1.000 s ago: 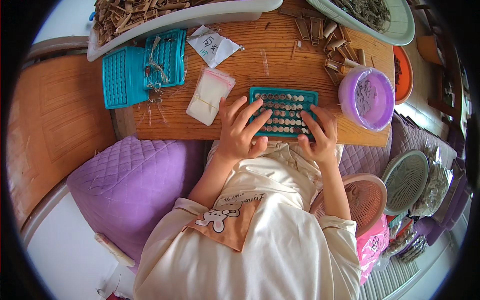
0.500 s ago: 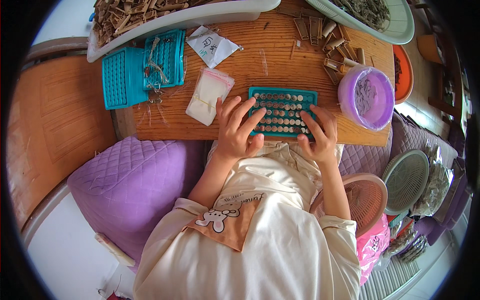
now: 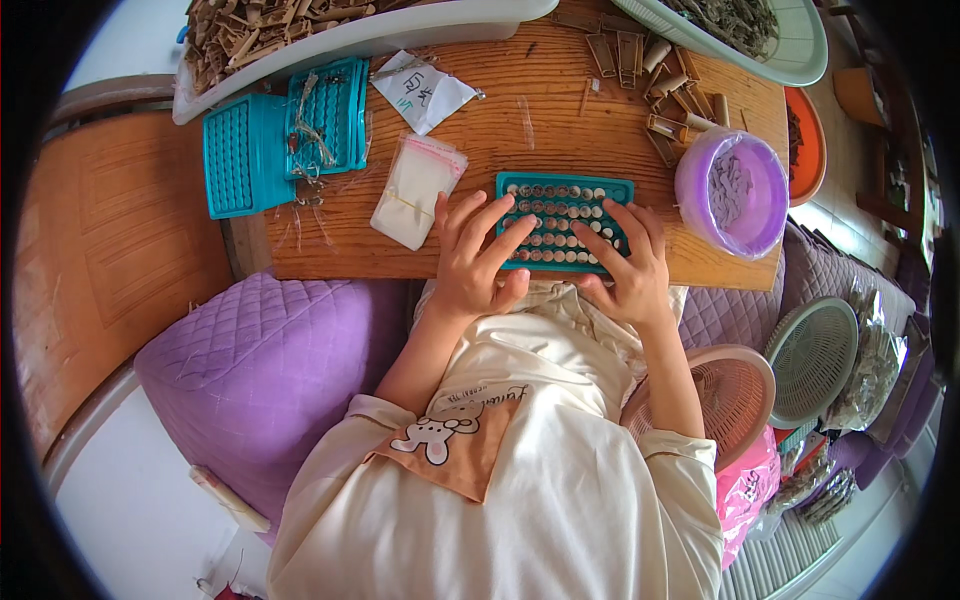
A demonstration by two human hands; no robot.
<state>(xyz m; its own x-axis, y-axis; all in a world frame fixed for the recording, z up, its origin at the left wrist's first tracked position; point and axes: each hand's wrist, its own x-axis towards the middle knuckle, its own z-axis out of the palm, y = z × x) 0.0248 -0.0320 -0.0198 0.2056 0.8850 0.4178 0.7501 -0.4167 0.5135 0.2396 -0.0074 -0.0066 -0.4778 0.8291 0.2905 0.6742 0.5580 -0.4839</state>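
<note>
A teal tray (image 3: 567, 179) lies near the table's front edge, with rows of small round whitish and brownish discs (image 3: 557, 240) in it. My left hand (image 3: 474, 255) rests over the tray's left end, fingers spread, the index fingertip on the discs. Over the right part, my right hand (image 3: 634, 262) lies with its fingers apart, its index fingertip among the middle rows. Neither hand grips anything. Part of the tray's right side is hidden beneath the right fingers. Left of the tray is a stack of clear plastic bags (image 3: 420, 190).
Two more teal trays (image 3: 245, 160) sit at the left under tangled threads, beside a white paper packet (image 3: 422, 92). A purple lined tub (image 3: 762, 200) stands on the right near curved brown pieces (image 3: 665, 85). Large basins (image 3: 360, 45) line the far edge.
My right hand has slid left across the tray, its fingers now reaching further over the discs. The left hand has barely moved.
</note>
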